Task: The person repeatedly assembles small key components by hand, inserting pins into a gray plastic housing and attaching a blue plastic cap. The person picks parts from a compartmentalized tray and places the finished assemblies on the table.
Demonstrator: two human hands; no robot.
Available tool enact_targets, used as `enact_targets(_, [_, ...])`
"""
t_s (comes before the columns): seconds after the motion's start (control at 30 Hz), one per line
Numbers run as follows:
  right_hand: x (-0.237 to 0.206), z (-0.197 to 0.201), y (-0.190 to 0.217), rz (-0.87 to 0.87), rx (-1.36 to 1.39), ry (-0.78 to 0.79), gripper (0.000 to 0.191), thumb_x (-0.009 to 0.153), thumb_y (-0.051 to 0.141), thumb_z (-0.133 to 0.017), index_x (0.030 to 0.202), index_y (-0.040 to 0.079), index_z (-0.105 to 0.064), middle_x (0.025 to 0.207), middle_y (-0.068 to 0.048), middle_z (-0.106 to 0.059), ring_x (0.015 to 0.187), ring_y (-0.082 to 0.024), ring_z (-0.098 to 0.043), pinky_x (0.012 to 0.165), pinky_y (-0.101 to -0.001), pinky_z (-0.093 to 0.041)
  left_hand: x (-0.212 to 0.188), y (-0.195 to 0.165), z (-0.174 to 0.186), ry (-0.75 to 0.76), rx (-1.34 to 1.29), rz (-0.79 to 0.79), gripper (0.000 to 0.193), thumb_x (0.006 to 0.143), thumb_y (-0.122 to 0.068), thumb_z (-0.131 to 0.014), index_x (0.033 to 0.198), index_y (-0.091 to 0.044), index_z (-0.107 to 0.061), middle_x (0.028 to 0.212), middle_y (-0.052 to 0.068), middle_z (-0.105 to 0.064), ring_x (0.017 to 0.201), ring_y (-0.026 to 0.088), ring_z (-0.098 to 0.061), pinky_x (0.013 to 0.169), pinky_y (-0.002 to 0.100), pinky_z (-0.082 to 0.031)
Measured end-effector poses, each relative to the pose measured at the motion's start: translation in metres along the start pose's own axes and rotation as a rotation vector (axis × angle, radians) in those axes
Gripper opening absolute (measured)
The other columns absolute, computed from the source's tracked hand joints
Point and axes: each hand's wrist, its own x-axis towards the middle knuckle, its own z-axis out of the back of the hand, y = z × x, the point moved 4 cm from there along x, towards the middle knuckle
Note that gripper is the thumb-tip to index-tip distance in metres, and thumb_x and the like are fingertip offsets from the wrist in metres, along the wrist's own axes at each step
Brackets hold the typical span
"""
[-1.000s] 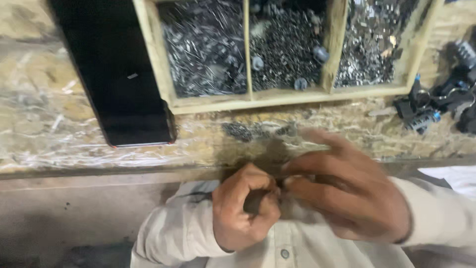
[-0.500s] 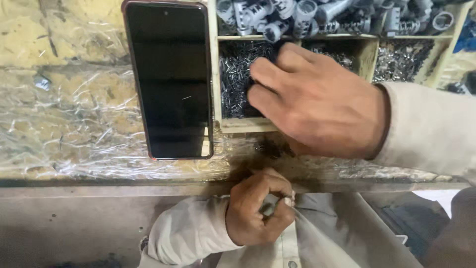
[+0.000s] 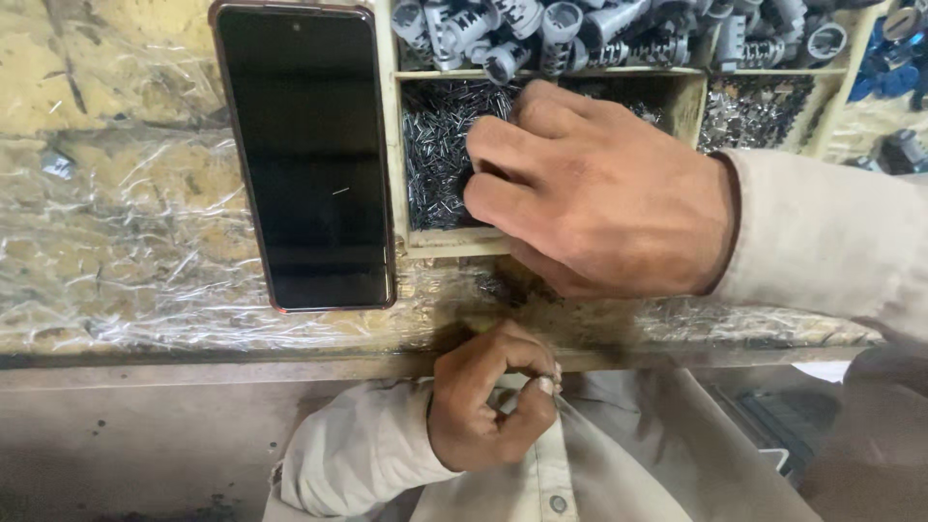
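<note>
My left hand [image 3: 488, 406] is closed in front of my chest, just below the bench edge. It pinches a small silvery metal part [image 3: 544, 384] between thumb and forefinger. My right hand [image 3: 599, 193] reaches over the bench into a wooden tray compartment [image 3: 454, 242] filled with tiny metal pins [image 3: 435, 145]. Its fingers are curled down into the pins and the fingertips are hidden, so I cannot tell whether they hold any.
A dark phone [image 3: 304, 155] lies face up left of the tray on the plastic-covered bench [image 3: 126, 251]. Grey cylinder parts [image 3: 541, 29] fill the compartment above, more pins [image 3: 764, 111] lie to the right, and blue parts [image 3: 894, 58] sit at far right.
My right hand left the left hand at my chest and reached forward into the pin compartment. The left hand stayed closed near my chest.
</note>
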Motion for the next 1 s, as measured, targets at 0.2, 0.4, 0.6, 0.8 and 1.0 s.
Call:
enact_targets(0.2, [-0.009,-0.002,0.008,0.246,-0.332,-0.157,0.025,0.079,0.015,-0.075,0.090,0.004,-0.057,0.096,-0.008,-0.056,0.083,-0.025,-0.053,0.099,-0.0418,-0.055,-0.001,0.005,0.000,-0.024,0.005,-0.003,0.012,0.090,0.004,-0.062,0.100,0.000,-0.060,0.096,0.011,-0.069,0.083,0.017,-0.071,0.078,0.029,-0.060])
enact_targets(0.4, [-0.056,-0.006,0.066,-0.195,0.346,-0.439,0.031,0.072,-0.006,-0.068,0.101,-0.006,-0.058,0.096,-0.017,-0.061,0.090,-0.028,-0.064,0.103,-0.0585,-0.052,-0.010,0.005,0.001,-0.064,-0.447,0.040,0.008,0.105,-0.005,-0.055,0.111,0.000,-0.054,0.118,0.016,-0.066,0.098,0.015,-0.067,0.090,0.032,-0.060])
enact_targets(0.6, [-0.088,-0.014,0.090,-0.503,0.381,-0.547,0.019,0.081,-0.011,-0.072,0.097,-0.008,-0.062,0.098,-0.019,-0.066,0.097,-0.032,-0.071,0.110,-0.0548,-0.056,-0.023,0.003,0.005,-0.172,-0.444,0.120,0.010,0.109,-0.007,-0.051,0.115,0.001,-0.050,0.121,0.020,-0.064,0.109,0.022,-0.070,0.102,0.040,-0.062])
enact_targets(0.8, [-0.040,-0.006,0.032,-0.009,-0.149,-0.294,0.022,0.086,0.003,-0.070,0.104,-0.008,-0.066,0.109,-0.017,-0.063,0.101,-0.030,-0.062,0.121,-0.0539,-0.044,-0.016,0.014,0.003,-0.069,-0.301,0.072,0.011,0.107,0.000,-0.049,0.118,0.002,-0.049,0.122,0.020,-0.059,0.111,0.023,-0.068,0.104,0.040,-0.060])
enact_targets(1.0, [-0.023,-0.012,0.017,-0.054,-0.148,-0.269,0.020,0.088,-0.004,-0.071,0.104,-0.006,-0.060,0.107,-0.018,-0.062,0.098,-0.033,-0.058,0.119,-0.0540,-0.041,-0.010,0.011,0.009,-0.013,-0.172,0.038,0.009,0.107,-0.008,-0.054,0.113,0.000,-0.053,0.120,0.017,-0.069,0.100,0.017,-0.072,0.090,0.032,-0.060])
